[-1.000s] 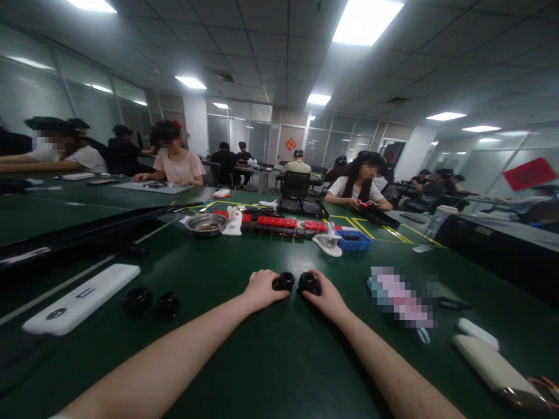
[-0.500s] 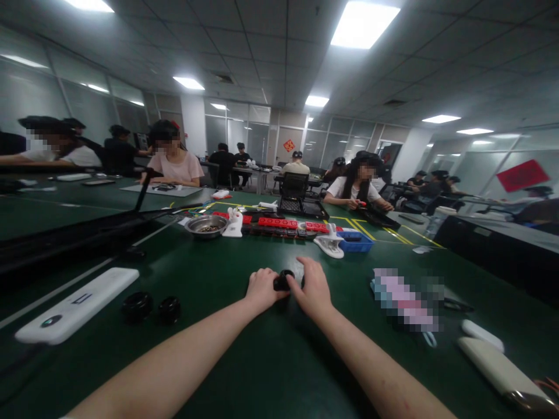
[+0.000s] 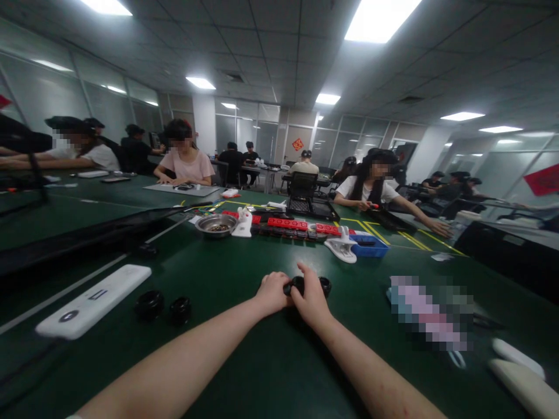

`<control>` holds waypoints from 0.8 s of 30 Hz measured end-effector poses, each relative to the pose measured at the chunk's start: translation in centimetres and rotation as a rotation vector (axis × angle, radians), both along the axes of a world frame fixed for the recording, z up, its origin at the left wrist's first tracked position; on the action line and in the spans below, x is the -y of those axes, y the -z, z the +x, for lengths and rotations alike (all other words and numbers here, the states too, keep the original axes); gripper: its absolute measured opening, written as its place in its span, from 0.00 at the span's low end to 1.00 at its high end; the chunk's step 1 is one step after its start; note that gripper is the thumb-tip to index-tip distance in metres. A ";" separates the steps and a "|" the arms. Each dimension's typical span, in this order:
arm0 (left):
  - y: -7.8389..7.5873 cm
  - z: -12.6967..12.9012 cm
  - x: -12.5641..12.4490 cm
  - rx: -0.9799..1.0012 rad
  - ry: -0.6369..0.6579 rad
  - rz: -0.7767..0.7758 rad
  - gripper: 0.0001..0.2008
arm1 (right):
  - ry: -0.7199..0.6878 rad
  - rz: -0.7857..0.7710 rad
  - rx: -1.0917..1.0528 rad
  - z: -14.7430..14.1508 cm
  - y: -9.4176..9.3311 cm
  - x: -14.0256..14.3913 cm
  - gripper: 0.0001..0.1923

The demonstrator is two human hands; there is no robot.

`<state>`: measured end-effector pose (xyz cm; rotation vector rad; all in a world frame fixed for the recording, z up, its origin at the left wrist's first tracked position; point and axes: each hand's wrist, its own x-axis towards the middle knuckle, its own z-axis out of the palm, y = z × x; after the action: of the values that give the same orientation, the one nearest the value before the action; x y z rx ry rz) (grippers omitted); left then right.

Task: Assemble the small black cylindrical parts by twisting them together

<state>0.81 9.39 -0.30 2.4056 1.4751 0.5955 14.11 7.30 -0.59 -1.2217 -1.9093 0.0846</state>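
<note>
A black ring-shaped part [image 3: 297, 284] is on or just above the green table in front of me, between my two hands. My left hand [image 3: 273, 293] is closed on its left side, with the fingertips partly hidden. My right hand [image 3: 311, 297] has its thumb and raised fingers around the same part from the right. Just past my right hand lies another black ring [image 3: 325, 286], partly covered by that hand. Two more black rings, a larger one [image 3: 149, 304] and a smaller one [image 3: 180, 311], rest on the table to the left.
Ahead are a metal bowl [image 3: 216, 226] of small parts, a red strip [image 3: 286, 224], white clamps [image 3: 342, 247] and a blue bin [image 3: 369, 247]. A white power strip [image 3: 94, 302] lies left, a pixelated pouch [image 3: 425, 311] right. A co-worker [image 3: 371, 186] sits across.
My view has turned slightly left. My right hand has closed in around the black part, and another ring now shows beyond it. The co-worker opposite has stretched an arm out to the right.
</note>
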 end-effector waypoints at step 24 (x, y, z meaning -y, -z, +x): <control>-0.8 -1.9 8.3 0.096 0.372 -0.021 0.17 | -0.388 -0.368 -0.034 2.4 -3.2 10.3 0.28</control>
<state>-1.06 1.06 0.47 2.5049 0.9554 0.5914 16.51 -2.96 2.61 -1.0511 -2.1383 0.6827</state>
